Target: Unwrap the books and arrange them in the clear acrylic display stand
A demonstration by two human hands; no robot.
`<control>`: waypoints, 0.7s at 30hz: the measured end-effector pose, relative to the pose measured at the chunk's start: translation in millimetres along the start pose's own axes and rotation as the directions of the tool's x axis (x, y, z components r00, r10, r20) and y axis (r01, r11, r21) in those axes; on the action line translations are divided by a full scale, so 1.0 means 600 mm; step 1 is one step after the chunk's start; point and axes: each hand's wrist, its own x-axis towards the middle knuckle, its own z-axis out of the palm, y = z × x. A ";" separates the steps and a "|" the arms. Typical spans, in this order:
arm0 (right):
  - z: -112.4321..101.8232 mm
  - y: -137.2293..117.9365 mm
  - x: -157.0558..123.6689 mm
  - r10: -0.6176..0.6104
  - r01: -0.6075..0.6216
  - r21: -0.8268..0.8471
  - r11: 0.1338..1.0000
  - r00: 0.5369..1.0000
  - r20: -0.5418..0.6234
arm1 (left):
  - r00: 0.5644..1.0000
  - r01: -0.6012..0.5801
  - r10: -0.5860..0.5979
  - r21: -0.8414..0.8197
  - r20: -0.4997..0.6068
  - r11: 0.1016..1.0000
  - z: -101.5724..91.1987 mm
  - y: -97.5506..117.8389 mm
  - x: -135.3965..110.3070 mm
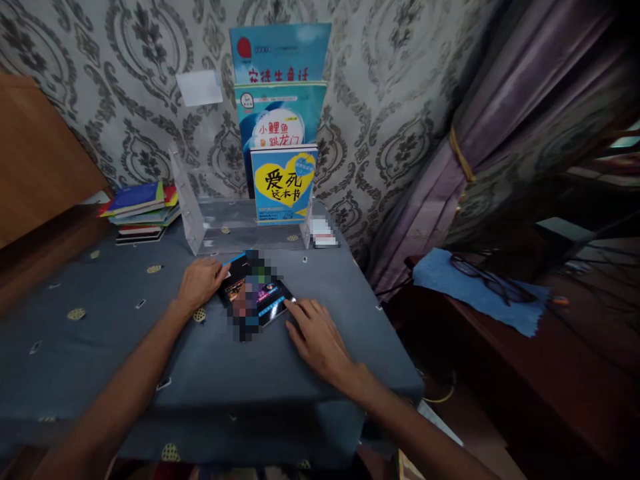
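Note:
A dark, glossy book (277, 300) with small colour pictures lies tilted on the tablecloth, much of its cover blurred out by blocks. My left hand (200, 285) is closed at the book's left edge, its fingertips on the black upper corner. At the right edge, my right hand (317, 333) rests with fingers stretched out and fingertips touching the book. Behind it stands a clear plastic book rack (187, 207). In the rack's right part, a blue book with a yellow heart (285, 183) stands upright in front of taller teal books (280, 57).
A stack of books (143, 210) lies at the back left, near a brown wooden panel (45, 160). A small white item (323, 232), partly blurred, sits right of the rack. Beyond the table's right edge, glasses (493, 277) lie on a blue cloth (435, 270); a tied curtain (425, 180) hangs behind.

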 end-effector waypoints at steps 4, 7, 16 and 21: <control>-0.015 0.013 0.033 0.058 -0.061 0.083 0.995 0.997 0.043 | 0.996 0.057 -0.057 0.005 0.070 0.998 -0.003 0.006 -0.003; -0.022 0.009 0.051 0.091 -0.097 0.075 0.992 0.992 0.085 | 0.996 0.039 -0.041 0.023 0.085 0.999 -0.006 0.014 -0.002; -0.005 -0.024 0.007 0.050 -0.049 -0.043 0.998 0.999 0.018 | 0.972 -0.016 0.001 0.064 0.233 0.998 -0.031 0.032 -0.020; 0.028 -0.018 0.042 0.061 -0.060 0.031 0.998 0.997 -0.055 | 0.967 -0.093 0.068 0.091 0.244 0.991 -0.037 -0.004 -0.046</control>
